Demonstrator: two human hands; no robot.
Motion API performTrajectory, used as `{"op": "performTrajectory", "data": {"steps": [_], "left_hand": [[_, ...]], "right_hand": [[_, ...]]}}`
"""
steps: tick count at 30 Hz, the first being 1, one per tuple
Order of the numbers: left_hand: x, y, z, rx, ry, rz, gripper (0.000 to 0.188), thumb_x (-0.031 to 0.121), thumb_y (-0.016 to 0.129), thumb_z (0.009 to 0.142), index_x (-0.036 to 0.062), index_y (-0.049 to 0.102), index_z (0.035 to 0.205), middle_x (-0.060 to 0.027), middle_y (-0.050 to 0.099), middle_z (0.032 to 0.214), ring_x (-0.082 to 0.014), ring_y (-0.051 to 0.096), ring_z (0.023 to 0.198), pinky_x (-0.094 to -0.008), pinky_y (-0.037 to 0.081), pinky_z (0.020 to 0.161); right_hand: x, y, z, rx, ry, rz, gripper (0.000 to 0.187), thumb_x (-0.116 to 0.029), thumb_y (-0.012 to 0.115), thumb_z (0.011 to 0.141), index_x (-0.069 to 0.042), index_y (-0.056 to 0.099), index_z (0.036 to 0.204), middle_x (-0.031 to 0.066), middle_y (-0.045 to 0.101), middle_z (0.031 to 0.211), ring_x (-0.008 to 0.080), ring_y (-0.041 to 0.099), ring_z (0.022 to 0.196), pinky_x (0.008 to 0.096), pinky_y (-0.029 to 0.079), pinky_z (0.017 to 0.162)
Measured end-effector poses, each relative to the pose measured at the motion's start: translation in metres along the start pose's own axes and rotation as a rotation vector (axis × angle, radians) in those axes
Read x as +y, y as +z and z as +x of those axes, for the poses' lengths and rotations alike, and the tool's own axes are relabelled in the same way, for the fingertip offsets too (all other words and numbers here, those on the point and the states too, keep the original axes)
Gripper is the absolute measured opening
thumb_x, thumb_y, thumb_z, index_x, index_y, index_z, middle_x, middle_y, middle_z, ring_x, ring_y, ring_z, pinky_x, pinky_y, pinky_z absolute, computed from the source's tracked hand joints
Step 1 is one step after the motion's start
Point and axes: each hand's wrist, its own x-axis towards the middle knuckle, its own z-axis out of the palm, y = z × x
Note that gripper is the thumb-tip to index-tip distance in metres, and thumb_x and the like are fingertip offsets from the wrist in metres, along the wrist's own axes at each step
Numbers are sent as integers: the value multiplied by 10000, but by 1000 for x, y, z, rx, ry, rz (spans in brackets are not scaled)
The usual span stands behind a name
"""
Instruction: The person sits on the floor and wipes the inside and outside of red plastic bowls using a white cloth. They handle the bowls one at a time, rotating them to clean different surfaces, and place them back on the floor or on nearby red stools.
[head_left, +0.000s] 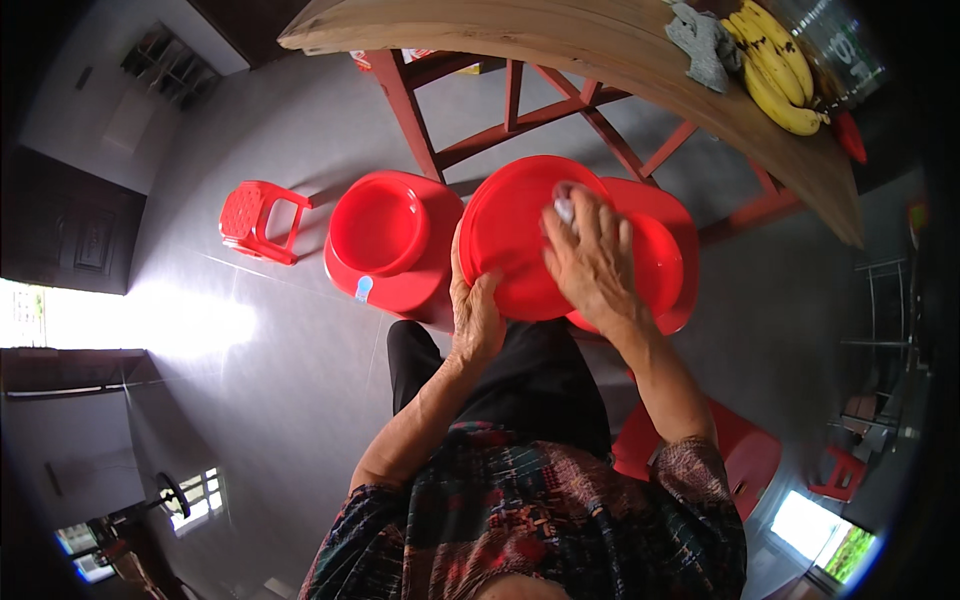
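Observation:
A round red plastic basin [515,235] is held up in front of my lap, its inside facing me. My left hand [477,310] grips its left rim, thumb over the edge and fingers behind. Pressed to the inner face on the right is my right hand [590,255], fingers bent over a small pale wad [565,209], mostly hidden, whose material I cannot make out. To the left, another red basin [378,228] rests on a red stool [440,215]. Partly covered by my right hand, a third red basin [660,265] sits on a second red stool [685,225].
A small red stool [250,218] stands on the grey floor at the left. Ahead is a wooden table [600,40] on red legs, bearing bananas [775,70] and a grey cloth [703,45]. Beneath me is a red seat [740,450]. A metal rack [880,340] stands far right.

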Motion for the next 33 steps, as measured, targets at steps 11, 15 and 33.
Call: {"op": "performTrajectory", "data": {"steps": [11,15,33], "left_hand": [[-11,-4,-8,91,-225,-307,332,174,435,987,64,444,1300,-101,573,1190,-217,579,1083,-343,485,916],[-3,0,-9,66,-174,-188,350,156,456,976,56,436,1311,-121,542,1241,-224,547,1138,-353,465,950],[-15,-14,-12,147,-252,-178,355,197,481,974,59,458,1300,-83,567,1213,-187,575,1074,-330,483,895]], "right_hand": [[-34,16,-22,-109,-329,433,279,8,516,797,67,602,1056,227,520,1254,341,508,1181,396,441,979],[-27,27,-6,57,-269,204,243,-93,571,807,17,640,1011,171,597,1121,312,526,1128,385,457,922],[-38,29,-20,-51,-263,250,270,-82,573,789,15,609,1039,185,499,1227,350,496,1143,405,461,914]]}}
